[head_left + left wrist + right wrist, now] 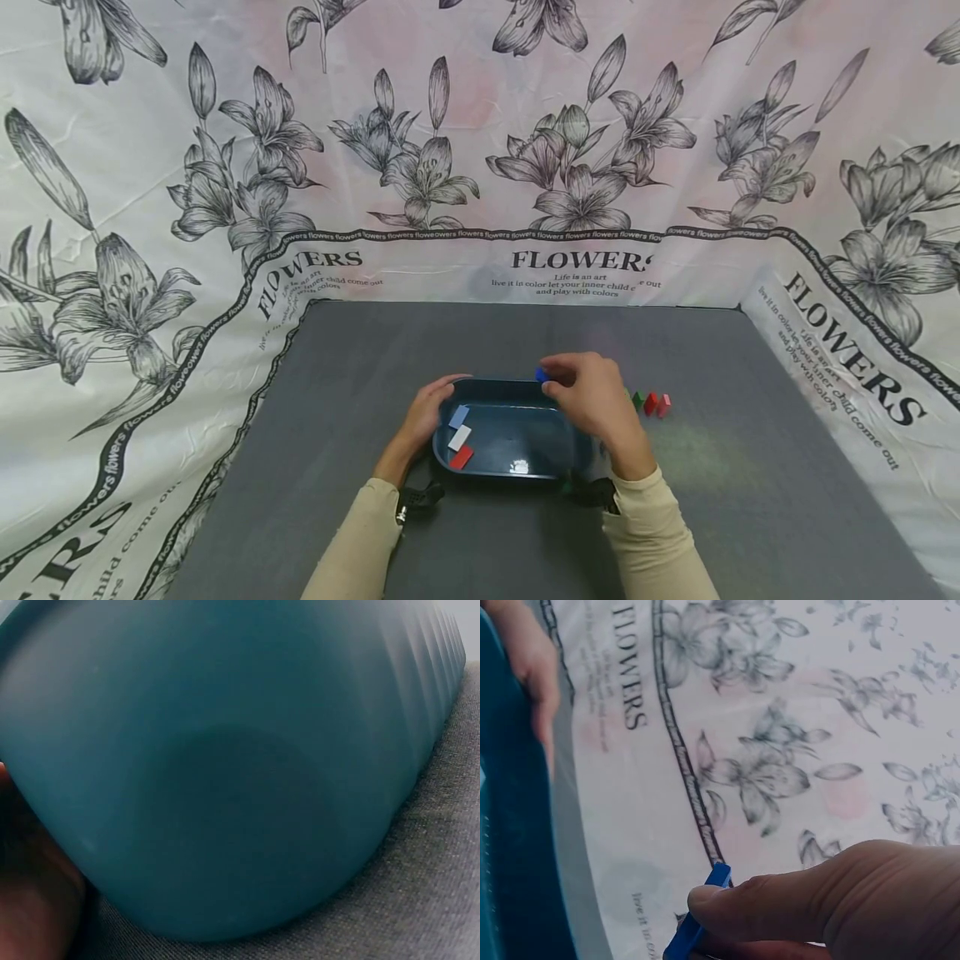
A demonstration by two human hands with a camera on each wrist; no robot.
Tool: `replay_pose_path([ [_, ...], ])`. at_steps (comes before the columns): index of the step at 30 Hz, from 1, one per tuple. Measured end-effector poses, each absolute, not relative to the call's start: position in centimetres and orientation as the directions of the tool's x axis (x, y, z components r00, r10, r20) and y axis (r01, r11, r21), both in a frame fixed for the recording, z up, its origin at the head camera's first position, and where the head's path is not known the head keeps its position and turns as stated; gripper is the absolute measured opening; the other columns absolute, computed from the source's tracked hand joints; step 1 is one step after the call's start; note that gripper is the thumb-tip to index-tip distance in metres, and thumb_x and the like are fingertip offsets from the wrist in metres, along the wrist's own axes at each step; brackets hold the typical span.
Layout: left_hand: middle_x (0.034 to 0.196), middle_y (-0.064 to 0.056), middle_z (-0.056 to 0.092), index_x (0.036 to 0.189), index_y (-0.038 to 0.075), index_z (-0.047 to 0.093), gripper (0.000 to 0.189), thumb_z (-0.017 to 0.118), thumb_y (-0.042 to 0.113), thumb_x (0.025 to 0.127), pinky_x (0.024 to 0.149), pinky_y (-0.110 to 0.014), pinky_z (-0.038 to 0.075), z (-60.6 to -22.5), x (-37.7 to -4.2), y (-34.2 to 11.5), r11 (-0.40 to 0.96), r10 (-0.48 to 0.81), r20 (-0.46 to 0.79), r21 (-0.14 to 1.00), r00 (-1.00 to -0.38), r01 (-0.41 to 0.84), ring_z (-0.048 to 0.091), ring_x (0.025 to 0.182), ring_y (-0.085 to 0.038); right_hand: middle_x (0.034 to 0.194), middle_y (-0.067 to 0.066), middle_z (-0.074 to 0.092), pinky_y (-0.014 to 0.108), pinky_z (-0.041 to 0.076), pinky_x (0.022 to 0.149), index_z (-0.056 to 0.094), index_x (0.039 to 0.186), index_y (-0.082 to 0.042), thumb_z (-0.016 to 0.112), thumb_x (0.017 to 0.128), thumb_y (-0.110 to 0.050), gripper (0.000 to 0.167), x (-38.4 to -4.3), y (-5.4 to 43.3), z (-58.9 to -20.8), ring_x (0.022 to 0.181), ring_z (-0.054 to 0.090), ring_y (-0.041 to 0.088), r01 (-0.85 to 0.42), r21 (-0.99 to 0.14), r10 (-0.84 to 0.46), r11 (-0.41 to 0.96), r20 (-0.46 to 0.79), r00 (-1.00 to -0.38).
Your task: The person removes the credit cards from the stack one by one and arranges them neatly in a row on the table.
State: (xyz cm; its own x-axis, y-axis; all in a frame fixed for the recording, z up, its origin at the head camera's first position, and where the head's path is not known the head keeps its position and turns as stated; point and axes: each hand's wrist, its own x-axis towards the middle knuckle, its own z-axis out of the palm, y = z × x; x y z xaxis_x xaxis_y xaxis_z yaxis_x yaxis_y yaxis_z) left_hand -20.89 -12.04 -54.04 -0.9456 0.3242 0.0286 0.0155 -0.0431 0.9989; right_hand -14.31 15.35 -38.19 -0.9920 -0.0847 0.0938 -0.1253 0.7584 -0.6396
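Observation:
My right hand (596, 392) pinches a small blue block (697, 915) between thumb and fingers. It holds the block over the far rim of a dark teal tray (517, 475), right of the middle. Around the tray's left end lies my left hand (427, 410), its fingers stretched along the outside by the far left corner. The left wrist view is mostly filled by the tray's outer wall (232, 825). Inside, toward the left, lie a light blue block (459, 417), a white block (460, 438) and a red block (461, 457).
Right of the tray, partly behind my right hand, several blocks stand in a row, among them a green block (638, 401), a red block (651, 404) and a pink block (663, 406). A dark grey table (360, 350) carries everything. Flower-printed cloth (450, 267) rises around it.

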Motion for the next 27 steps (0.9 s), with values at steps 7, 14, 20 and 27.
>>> replay_pose_path([
  [7,0.148,-0.030,0.064,0.148,-0.008,0.061,0.046,0.037,0.013,0.115,0.124,-0.059,0.043,-54.1,-20.9,-12.1,-0.040,0.322,0.022,0.999,-0.946,0.009,0.059,0.140,-0.047,0.113,0.010,0.084,0.054,0.062,0.091,0.082,0.123,-0.008,0.076,0.101,-0.014,0.023,-13.9,17.3,-37.1,0.103,0.079,0.030,-0.141,-0.644,-0.071,0.752,0.134,-0.988],
  [14,0.148,-0.029,0.065,0.149,-0.008,0.061,0.046,0.037,0.013,0.115,0.123,-0.056,0.045,-54.1,-20.9,-12.2,-0.021,0.324,0.032,0.999,-0.945,0.027,0.061,0.139,-0.044,0.117,0.011,0.083,0.052,0.062,0.087,0.080,0.126,-0.009,0.075,0.102,-0.014,0.025,-13.3,20.0,-36.5,0.102,0.080,0.029,-0.110,-0.652,-0.032,0.751,0.130,-0.991],
  [20,0.147,-0.028,0.067,0.147,-0.007,0.063,0.045,0.038,0.013,0.115,0.120,-0.050,0.048,-54.2,-21.0,-12.1,-0.020,0.317,0.034,0.999,-0.948,0.030,0.062,0.137,-0.040,0.121,0.013,0.082,0.049,0.061,0.088,0.078,0.129,-0.008,0.075,0.102,-0.015,0.028,-12.6,22.5,-36.2,0.110,0.080,0.033,-0.076,-0.661,-0.001,0.747,0.112,-0.994],
  [27,0.145,-0.029,0.067,0.146,-0.009,0.063,0.044,0.038,0.010,0.114,0.114,-0.037,0.052,-54.2,-21.1,-12.2,-0.015,0.316,0.054,0.999,-0.947,0.052,0.064,0.134,-0.035,0.120,0.015,0.082,0.030,0.056,0.068,0.077,0.127,-0.009,0.077,0.102,-0.016,0.026,-11.6,24.8,-37.0,0.090,0.079,0.022,-0.035,-0.688,0.036,0.725,0.089,-0.995],
])
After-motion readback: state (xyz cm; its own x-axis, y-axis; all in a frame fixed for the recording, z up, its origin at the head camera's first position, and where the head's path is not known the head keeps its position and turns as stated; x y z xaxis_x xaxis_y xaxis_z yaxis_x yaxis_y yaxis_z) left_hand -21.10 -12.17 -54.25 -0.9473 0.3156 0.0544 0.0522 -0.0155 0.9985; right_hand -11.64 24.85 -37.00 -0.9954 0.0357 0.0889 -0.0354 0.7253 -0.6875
